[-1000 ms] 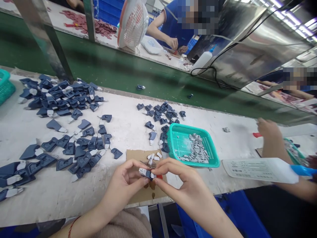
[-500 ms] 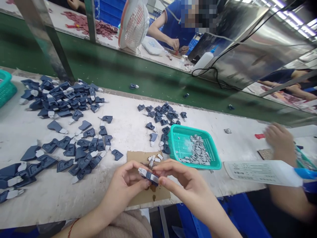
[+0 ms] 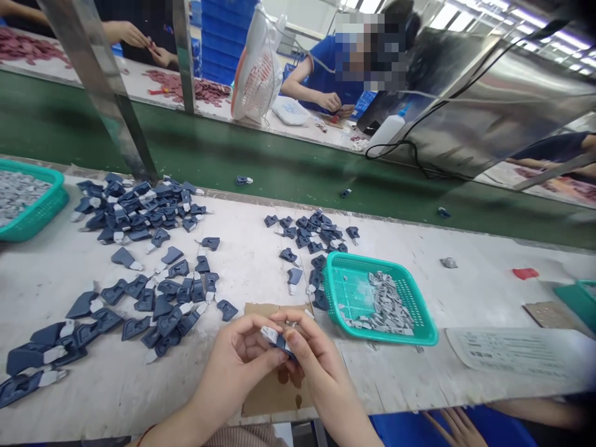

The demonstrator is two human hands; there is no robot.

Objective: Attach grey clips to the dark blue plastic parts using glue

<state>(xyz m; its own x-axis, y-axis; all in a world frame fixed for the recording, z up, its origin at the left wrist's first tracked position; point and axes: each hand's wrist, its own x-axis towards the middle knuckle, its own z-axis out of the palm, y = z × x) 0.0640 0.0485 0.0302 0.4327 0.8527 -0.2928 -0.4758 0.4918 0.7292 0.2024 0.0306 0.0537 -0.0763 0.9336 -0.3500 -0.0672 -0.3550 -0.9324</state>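
Note:
Between both hands is a small dark blue plastic part with a light grey piece [image 3: 280, 341], held over a sheet of brown cardboard [image 3: 261, 397]. My left hand [image 3: 244, 357] pinches its left side between thumb and fingers. My right hand [image 3: 313, 347] closes on the other end, its thumb pressed on top. The fingers hide much of the part. Dark wet-looking spots mark the cardboard below. Right of my hands stands a green basket [image 3: 431, 338] with loose light grey pieces [image 3: 388, 304] in it. More blue parts [image 3: 162, 310] lie spread to the left.
A heap of blue parts [image 3: 139, 208] sits at the back left, beside another green basket [image 3: 58, 192]. A smaller group [image 3: 316, 230] lies behind the near basket. At right are a white bottle [image 3: 507, 351] and a co-worker's hand [image 3: 456, 428]. Beyond runs a green belt [image 3: 298, 161] carrying stray parts.
My right thumb has moved onto the top of the part, and the right fingers have closed further round it. The co-worker's hand at right has dropped below the table edge. The view has shifted.

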